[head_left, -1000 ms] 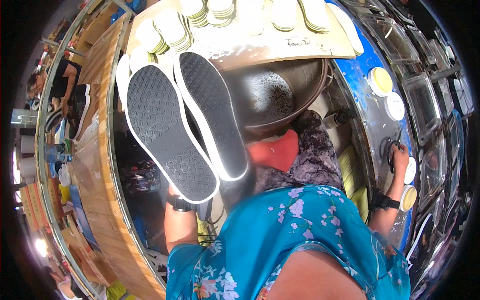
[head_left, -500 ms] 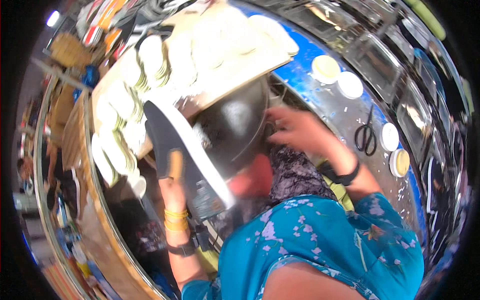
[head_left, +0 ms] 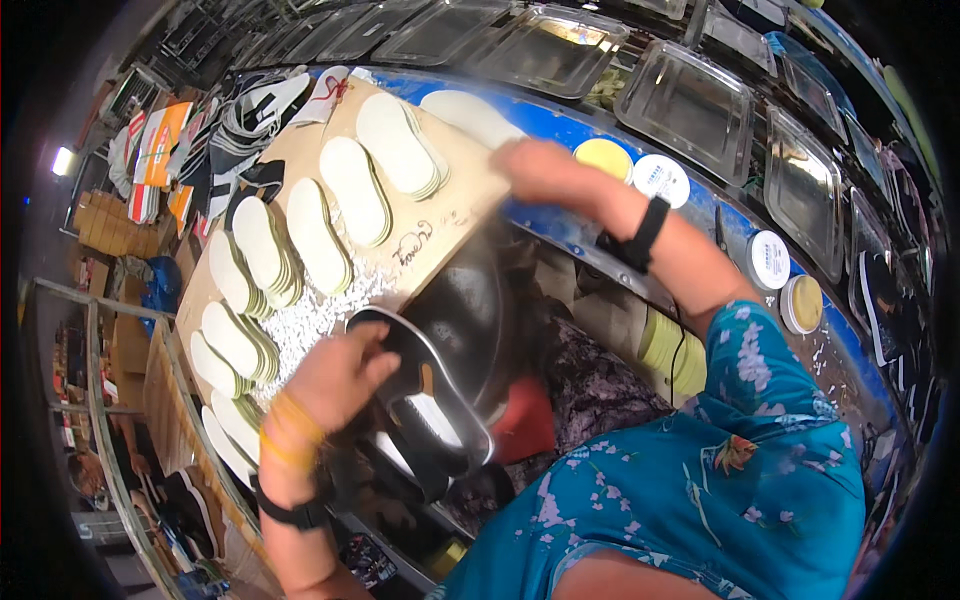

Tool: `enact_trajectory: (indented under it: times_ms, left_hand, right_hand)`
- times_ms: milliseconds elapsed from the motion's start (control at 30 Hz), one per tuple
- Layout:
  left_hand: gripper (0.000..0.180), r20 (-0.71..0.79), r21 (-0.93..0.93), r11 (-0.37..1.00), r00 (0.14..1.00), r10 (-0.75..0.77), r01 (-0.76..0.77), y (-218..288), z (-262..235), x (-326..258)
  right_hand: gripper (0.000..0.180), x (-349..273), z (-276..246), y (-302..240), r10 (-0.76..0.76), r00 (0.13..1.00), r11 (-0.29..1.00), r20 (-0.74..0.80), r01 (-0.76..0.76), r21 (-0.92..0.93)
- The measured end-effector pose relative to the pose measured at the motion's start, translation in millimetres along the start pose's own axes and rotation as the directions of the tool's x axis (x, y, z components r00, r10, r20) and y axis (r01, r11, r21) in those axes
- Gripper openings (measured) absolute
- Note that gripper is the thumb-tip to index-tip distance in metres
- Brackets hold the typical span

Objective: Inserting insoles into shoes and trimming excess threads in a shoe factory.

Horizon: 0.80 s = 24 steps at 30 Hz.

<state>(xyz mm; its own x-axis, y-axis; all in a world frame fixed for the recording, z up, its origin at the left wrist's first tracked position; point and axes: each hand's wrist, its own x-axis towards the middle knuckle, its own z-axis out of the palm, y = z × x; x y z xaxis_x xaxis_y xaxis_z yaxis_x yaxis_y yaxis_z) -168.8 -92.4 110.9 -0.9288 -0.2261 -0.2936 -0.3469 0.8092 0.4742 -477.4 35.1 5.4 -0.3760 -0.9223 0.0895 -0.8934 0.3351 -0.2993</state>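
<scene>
Head view: the black shoe [head_left: 428,394] is off the board's [head_left: 470,192] near edge; completion unconfirmed. Insole stacks [head_left: 323,236] on the board appear unused. Left hand [head_left: 335,380] overlaps the shoe, right hand [head_left: 537,172] meets the board's corner; neither grip determinable.

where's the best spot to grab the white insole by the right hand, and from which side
I'd take the white insole by its end nearest the right hand, coming from the right. It is long and looks flat, with that end toward the hand, so a thumb-and-finger pinch there would probably suit it.
</scene>
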Motion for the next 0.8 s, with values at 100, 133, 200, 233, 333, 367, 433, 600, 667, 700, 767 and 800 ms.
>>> enact_trajectory:
  times_ms: [100, 133, 200, 233, 333, 367, 433, 600, 667, 700, 767, 800]
  left_hand:
    - [0.035, 0.118, -0.082, 0.995, 0.991, 0.062, -0.052, -7.9, -17.9, 97.9]
    - [0.042, 0.090, -0.106, 0.994, 0.995, 0.041, -0.031, -11.3, -18.1, 129.3]
    - [0.067, -0.124, 0.183, 0.977, 0.984, 0.131, -0.107, -17.9, -11.9, 184.0]
    - [0.071, -0.139, 0.265, 0.961, 0.983, 0.123, -0.083, -21.5, -9.0, 205.1]
    - [0.071, -0.192, 0.410, 0.911, 0.981, 0.042, 0.042, -33.9, 4.9, 240.4]
    - [0.069, -0.203, 0.422, 0.904, 0.979, 0.027, 0.063, -38.3, 9.7, 245.9]
    - [0.069, -0.206, 0.386, 0.922, 0.978, 0.040, 0.044, -47.4, 13.8, 253.8]
    - [0.059, -0.194, 0.312, 0.949, 0.974, 0.115, -0.050, -64.4, 7.8, 260.4]
    - [0.054, -0.204, 0.295, 0.952, 0.969, 0.141, -0.076, -63.6, 4.3, 260.5]
    - [0.053, -0.196, 0.291, 0.953, 0.970, 0.142, -0.080, -60.9, 4.7, 260.6]
    - [0.049, -0.187, 0.387, 0.921, 0.974, 0.125, -0.043, -53.5, 7.6, 258.7]
    - [0.049, -0.186, 0.366, 0.926, 0.968, 0.169, -0.091, -48.3, 11.9, 258.9]
  right_hand:
    - [0.033, 36.6, -4.0, 44.9, 0.050, 0.996, 0.987, 0.074, -0.038, -0.156]
    - [0.032, 46.5, 0.3, 54.8, 0.000, 0.997, 0.973, 0.073, 0.017, -0.231]
    - [0.034, 60.6, 15.4, 67.7, -0.049, 0.993, 0.972, 0.106, 0.071, -0.224]
    - [0.034, 63.6, 23.5, 73.0, -0.020, 0.989, 0.984, 0.144, 0.045, -0.172]
    - [0.033, 65.1, 41.2, 87.3, 0.045, 0.988, 0.996, 0.149, -0.032, -0.085]
    - [0.033, 62.7, 45.6, 90.5, 0.068, 0.994, 0.997, 0.081, -0.064, -0.051]
    - [0.030, 56.6, 51.5, 93.9, 0.082, 0.994, 0.997, 0.066, -0.081, -0.018]
    - [0.019, 49.7, 55.9, 87.4, 0.079, 0.997, 0.996, 0.022, -0.078, -0.053]
    - [0.014, 50.8, 54.5, 85.1, 0.047, 0.999, 0.996, 0.021, -0.045, -0.077]
    - [0.014, 51.2, 53.8, 84.4, 0.071, 0.997, 0.994, 0.040, -0.068, -0.086]
    - [0.017, 50.9, 52.1, 83.5, 0.020, 1.000, 0.993, 0.023, -0.017, -0.118]
    - [0.017, 50.4, 51.8, 82.1, 0.007, 0.999, 0.994, 0.049, -0.001, -0.108]
